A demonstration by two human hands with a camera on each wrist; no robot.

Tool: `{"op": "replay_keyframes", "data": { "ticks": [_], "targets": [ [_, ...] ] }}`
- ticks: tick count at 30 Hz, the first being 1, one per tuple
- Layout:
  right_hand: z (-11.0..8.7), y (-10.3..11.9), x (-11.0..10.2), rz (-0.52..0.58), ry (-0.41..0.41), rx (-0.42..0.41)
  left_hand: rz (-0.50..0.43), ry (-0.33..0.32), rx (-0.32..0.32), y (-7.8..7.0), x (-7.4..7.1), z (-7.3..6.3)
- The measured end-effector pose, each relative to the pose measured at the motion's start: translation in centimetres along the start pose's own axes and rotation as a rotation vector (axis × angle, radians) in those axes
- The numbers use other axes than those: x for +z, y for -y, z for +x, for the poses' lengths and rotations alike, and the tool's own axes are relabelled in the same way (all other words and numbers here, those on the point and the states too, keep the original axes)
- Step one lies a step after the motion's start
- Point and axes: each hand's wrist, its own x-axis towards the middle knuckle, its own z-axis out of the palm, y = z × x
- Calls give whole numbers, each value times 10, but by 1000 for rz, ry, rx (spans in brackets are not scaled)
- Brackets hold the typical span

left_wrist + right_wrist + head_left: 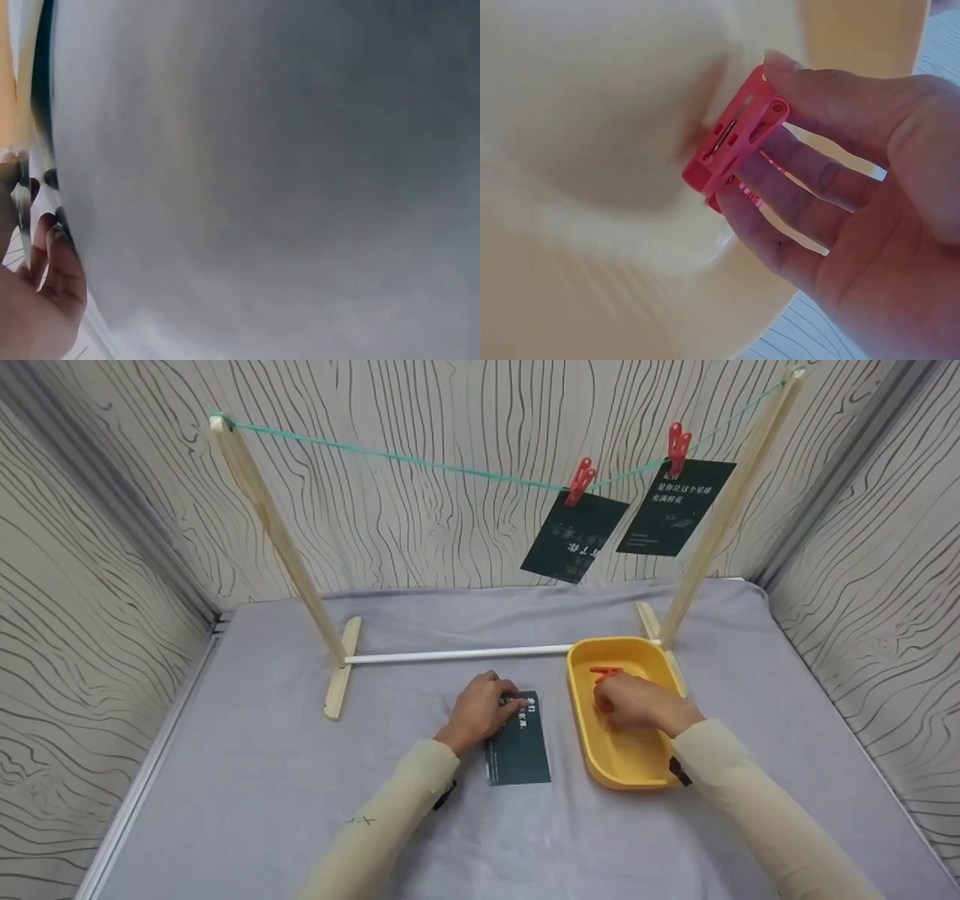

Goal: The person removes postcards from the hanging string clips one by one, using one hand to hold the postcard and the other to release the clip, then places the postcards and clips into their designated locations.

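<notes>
Near the middle of the cloth-covered table, my left hand [484,709] holds the upper edge of a dark green printed card [521,754], thumb on its face. The left wrist view catches only those fingers [64,262] at its left edge; grey cloth fills the rest. Inside a yellow plastic basin [581,727], my right hand [637,701] pinches a red clothespin [739,131] between thumb and fingers. More red plastic shows behind that clothespin in the right wrist view. A red clothespin [606,670] shows beside the right hand in the head view.
A wooden frame [281,540] carries a sagging green string [390,455]. Two dark cards hang at the right, the lower card [574,536] and the upper card [675,510], each under a red clothespin. A white rod [457,654] joins the feet behind my hands.
</notes>
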Motion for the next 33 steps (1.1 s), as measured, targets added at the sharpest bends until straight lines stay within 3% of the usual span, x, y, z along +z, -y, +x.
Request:
{"op": "replay_keyframes", "data": {
  "ticks": [10, 22, 28, 33],
  "targets": [
    [5, 7, 5, -1, 37, 98, 33, -32, -26, -3, 7, -3],
    [4, 9, 3, -26, 24, 81, 27, -37, -50, -3, 3, 0],
    [5, 8, 2, -49, 20, 32, 43, -33, -78, -6, 3, 2],
    [5, 6, 2, -12, 38, 65, 34, -26, -78, -8, 2, 2]
  ]
}}
